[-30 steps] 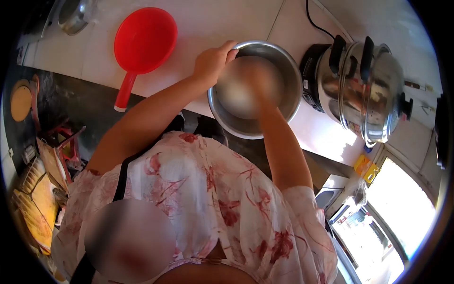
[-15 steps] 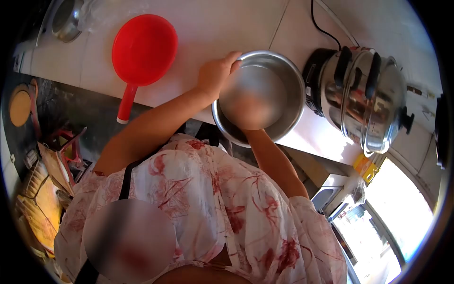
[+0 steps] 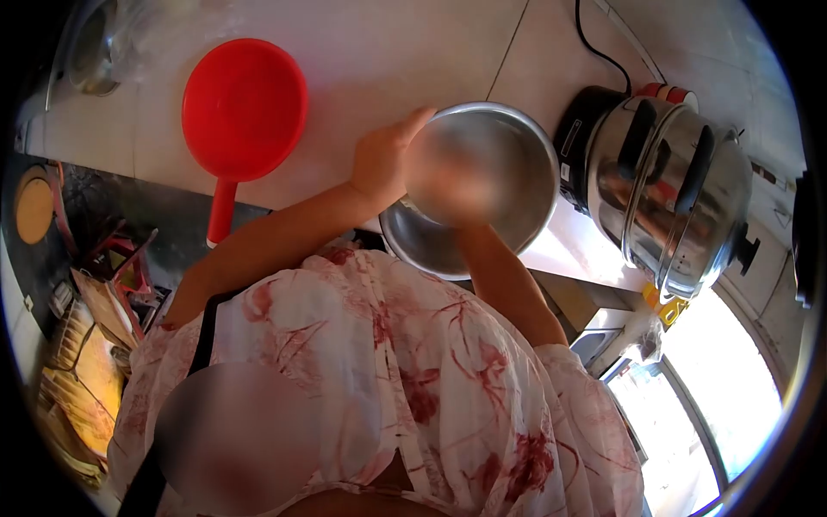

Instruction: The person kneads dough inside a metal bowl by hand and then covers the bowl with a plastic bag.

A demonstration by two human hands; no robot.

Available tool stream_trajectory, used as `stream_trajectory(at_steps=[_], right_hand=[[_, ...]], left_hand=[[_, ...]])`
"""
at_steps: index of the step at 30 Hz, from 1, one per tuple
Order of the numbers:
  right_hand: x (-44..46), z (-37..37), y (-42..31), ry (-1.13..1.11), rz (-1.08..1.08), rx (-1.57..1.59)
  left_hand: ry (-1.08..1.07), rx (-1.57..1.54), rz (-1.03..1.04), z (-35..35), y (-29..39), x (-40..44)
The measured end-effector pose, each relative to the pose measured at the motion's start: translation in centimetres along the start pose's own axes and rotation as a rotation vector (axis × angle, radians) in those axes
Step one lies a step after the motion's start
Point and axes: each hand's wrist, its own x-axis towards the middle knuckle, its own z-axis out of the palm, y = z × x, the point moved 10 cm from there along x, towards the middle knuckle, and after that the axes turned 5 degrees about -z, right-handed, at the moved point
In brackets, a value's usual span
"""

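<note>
The left hand (image 3: 381,164) is at the round, silver metal bowl's (image 3: 527,211) edge. The right hand (image 3: 465,189) is inside. Blur hides their grip.

Dressed in a loose white top (image 3: 465,362) with short sleeves (image 3: 564,362), patterned with red blooms and branching lines, and a black strap (image 3: 205,334) at left.

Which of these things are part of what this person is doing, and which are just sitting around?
Part of the job:
- metal bowl
- left hand, at its rim
- right hand, inside it, details blurred

Apparently just sitting around:
- red dipper, left of the bowl
- lidded steel pot, right of it
- black cord
</note>
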Motion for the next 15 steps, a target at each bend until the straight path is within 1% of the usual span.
stream_trajectory(at_steps=[1, 3, 5, 10, 12, 15], right_hand=[[-0.1, 1.0, 0.3, -0.006, 0.002, 0.0], [-0.8, 3.0, 0.2, -0.012, -0.051, -0.323], [-0.7, 3.6, 0.9, 0.009, -0.06, -0.314], [0.2, 2.5, 0.6, 0.12, -0.121, -0.248], [2.0, 1.6, 2.2, -0.083, 0.086, 0.179], [2.8, 0.8, 2.2, -0.011, 0.111, 0.167]], left_hand=[[-0.003, -0.003, -0.004, 0.0, -0.1, 0.0], [-0.046, 0.034, -0.033, 0.2, -0.3, -0.1], [-0.054, 0.043, -0.037, 0.4, -0.4, -0.1], [-0.011, 0.041, -0.024, -0.1, 0.2, 0.1], [0.013, 0.043, -0.022, -0.3, 0.6, 0.3], [0.007, 0.053, -0.053, -0.4, 0.5, 0.4]])
